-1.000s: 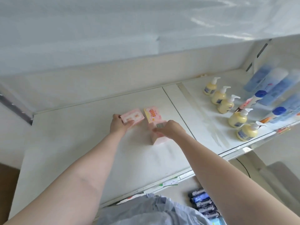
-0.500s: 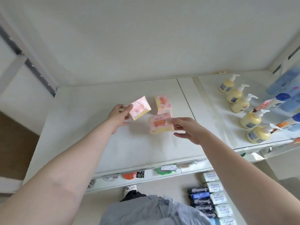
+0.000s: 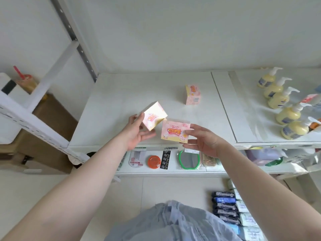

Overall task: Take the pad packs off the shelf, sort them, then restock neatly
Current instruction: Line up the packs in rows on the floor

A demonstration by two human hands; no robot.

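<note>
My left hand [image 3: 136, 131] holds a pink and yellow pad pack [image 3: 154, 116], tilted, above the front part of the white shelf [image 3: 112, 108]. My right hand [image 3: 202, 140] pinches a second pink pad pack [image 3: 174, 131] by its right edge, its printed face towards me, just over the shelf's front edge. A third pink pack [image 3: 193, 94] stands on the shelf further back, apart from both hands, barcode side facing me.
Yellow pump bottles [image 3: 284, 108] line the shelf section to the right. A lower shelf holds an orange tin [image 3: 154, 161], a green-rimmed mirror [image 3: 189, 160] and small packets. Rows of dark and white packs [image 3: 231, 211] lie on the floor at lower right. Cardboard boxes [image 3: 48, 122] stand at left.
Both hands have lifted their packs and drawn them back towards the shelf's front edge. The right hand now pinches the pack it was only touching. One pack stays on the shelf.
</note>
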